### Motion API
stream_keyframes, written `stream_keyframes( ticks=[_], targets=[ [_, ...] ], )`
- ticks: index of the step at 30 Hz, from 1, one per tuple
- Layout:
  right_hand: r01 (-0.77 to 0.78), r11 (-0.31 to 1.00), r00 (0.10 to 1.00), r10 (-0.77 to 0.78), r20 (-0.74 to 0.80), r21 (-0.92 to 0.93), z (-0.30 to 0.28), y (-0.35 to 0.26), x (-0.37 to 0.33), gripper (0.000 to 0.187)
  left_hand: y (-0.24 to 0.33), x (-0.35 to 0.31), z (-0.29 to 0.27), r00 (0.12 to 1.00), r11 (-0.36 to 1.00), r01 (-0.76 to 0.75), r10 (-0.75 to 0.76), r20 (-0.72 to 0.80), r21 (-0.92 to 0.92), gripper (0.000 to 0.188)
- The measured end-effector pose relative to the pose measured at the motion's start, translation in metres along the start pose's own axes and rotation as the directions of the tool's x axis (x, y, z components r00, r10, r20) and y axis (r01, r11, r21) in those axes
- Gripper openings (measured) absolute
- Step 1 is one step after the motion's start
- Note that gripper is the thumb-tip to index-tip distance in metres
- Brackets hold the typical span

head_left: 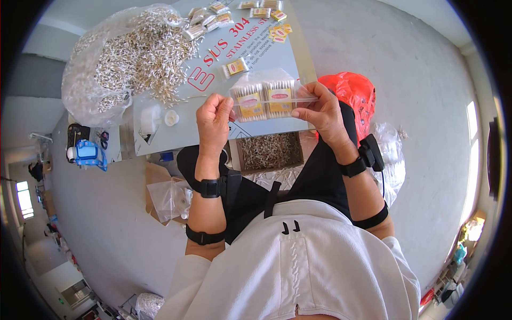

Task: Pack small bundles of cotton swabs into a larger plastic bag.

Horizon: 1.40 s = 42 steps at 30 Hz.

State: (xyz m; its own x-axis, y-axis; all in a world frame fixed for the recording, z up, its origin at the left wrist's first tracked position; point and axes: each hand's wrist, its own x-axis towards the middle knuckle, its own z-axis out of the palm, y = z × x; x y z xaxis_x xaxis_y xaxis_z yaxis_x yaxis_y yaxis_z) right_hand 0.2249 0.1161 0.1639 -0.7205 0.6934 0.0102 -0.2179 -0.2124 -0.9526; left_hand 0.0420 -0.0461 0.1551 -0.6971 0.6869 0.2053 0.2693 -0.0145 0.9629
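A clear plastic bag (260,80) is stretched between my two hands over the table's near edge. Inside it, two packs of cotton swabs (250,105) with yellow labels lie side by side. My left hand (214,121) pinches the bag's left corner between thumb and fingers. At the other corner, my right hand (323,114) grips the plastic, thumb below and fingers above. A single swab pack (235,68) lies on the table just beyond the bag. Further back are several more packs (216,20) and some loose yellow labels (280,33).
A large clear sack (80,69) spills a heap of loose cotton swabs (154,58) across the table's left side. A white roll (171,118) sits near the front edge. Below are a cardboard box of swabs (271,152) and a red bag (354,96).
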Motion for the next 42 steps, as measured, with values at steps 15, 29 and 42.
stream_keyframes(
  ticks=[15, 29, 42],
  targets=[
    [-0.618, 0.705, 0.752, 0.660, -0.001, 0.348, -0.035, 0.065, -0.007, 0.076, -0.015, -0.040, -0.021, 0.902, 0.934, 0.326, -0.261, 0.343, -0.147, 0.019],
    [-0.418, 0.890, 0.866, 0.327, 0.379, 0.185, -0.021, 0.051, -0.010, 0.106, -0.038, -0.095, -0.011, 0.900, 0.678, -0.421, 0.232, 0.368, 0.602, 0.012],
    [-0.330, 0.930, 0.897, 0.256, 0.361, 0.161, -0.019, 0.027, -0.027, 0.115, -0.031, -0.083, -0.003, 0.865, 0.573, -0.502, 0.340, 0.369, 0.648, 0.013]
  ],
)
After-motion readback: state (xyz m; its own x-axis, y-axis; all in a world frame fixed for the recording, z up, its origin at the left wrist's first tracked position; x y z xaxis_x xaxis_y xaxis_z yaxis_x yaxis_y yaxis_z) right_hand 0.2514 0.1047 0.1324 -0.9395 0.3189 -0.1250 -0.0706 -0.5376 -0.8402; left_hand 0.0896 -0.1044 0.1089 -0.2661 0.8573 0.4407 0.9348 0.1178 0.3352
